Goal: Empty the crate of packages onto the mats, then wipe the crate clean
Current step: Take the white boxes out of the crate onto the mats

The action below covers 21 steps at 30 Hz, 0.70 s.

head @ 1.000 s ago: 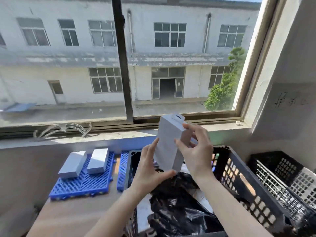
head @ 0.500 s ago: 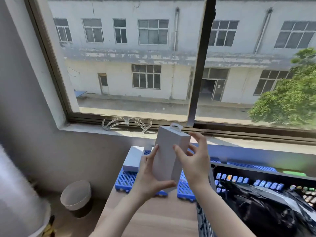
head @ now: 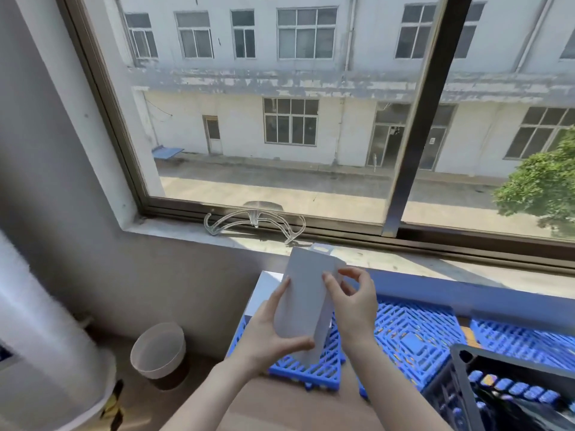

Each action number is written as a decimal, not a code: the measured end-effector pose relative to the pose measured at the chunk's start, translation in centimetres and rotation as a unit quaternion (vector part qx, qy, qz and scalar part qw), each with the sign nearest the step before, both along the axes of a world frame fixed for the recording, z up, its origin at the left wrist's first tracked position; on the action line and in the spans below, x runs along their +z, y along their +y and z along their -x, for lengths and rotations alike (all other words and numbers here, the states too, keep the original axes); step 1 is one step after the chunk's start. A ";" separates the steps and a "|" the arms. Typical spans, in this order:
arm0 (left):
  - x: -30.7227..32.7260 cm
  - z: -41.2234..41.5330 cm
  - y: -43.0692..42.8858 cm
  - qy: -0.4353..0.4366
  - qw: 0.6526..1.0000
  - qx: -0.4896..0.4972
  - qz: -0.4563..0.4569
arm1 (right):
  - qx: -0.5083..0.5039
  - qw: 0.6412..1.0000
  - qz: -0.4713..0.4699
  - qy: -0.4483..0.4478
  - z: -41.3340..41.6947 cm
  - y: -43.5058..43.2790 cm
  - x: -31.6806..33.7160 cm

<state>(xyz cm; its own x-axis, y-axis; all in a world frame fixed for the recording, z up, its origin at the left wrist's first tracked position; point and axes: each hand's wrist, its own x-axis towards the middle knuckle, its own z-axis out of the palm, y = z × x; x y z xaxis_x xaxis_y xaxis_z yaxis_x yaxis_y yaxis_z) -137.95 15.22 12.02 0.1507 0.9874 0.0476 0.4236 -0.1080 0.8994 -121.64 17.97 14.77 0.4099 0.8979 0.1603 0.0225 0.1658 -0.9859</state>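
Moved lower and leftward, clear of the crate (head: 465, 387): white package (head: 306, 303), gripped upright by left hand (head: 273, 334) and right hand (head: 354, 303), over the blue mats (head: 413, 337). Emptying step, midway. Next: lay flat beside the second package (head: 264, 293) already there, then release.

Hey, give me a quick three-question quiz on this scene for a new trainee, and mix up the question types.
1. True or false: the black crate sits to the left of the blue mats.
2. Which of these stands on the floor beside the table? A. waste bin B. chair C. ladder
3. Fill in: the clear hangers lie on the ____, behind the raised white package.

Key
1. False: the crate is at the right, the mats left of it.
2. A
3. windowsill
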 end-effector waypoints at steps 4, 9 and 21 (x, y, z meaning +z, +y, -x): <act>-1.3 0.3 3.2 -0.007 0.999 0.032 0.019 | 0.075 0.997 0.030 0.003 0.5 3.2 -2.5; -4.3 0.4 5.9 -0.015 0.995 0.076 0.065 | 0.183 0.974 0.115 -0.063 2.0 4.7 -7.5; -12.6 3.3 12.3 0.052 0.984 -0.017 0.169 | 0.139 0.963 0.227 -0.042 3.3 11.1 -15.5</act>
<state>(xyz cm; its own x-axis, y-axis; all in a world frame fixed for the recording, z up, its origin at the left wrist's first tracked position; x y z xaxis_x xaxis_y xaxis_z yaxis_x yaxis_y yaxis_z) -141.24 27.55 -0.53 0.1700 0.9384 -0.3007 0.5172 0.1748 0.8378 -124.89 29.07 -0.69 0.1456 0.9568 -0.2515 0.1229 -0.2698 -0.9550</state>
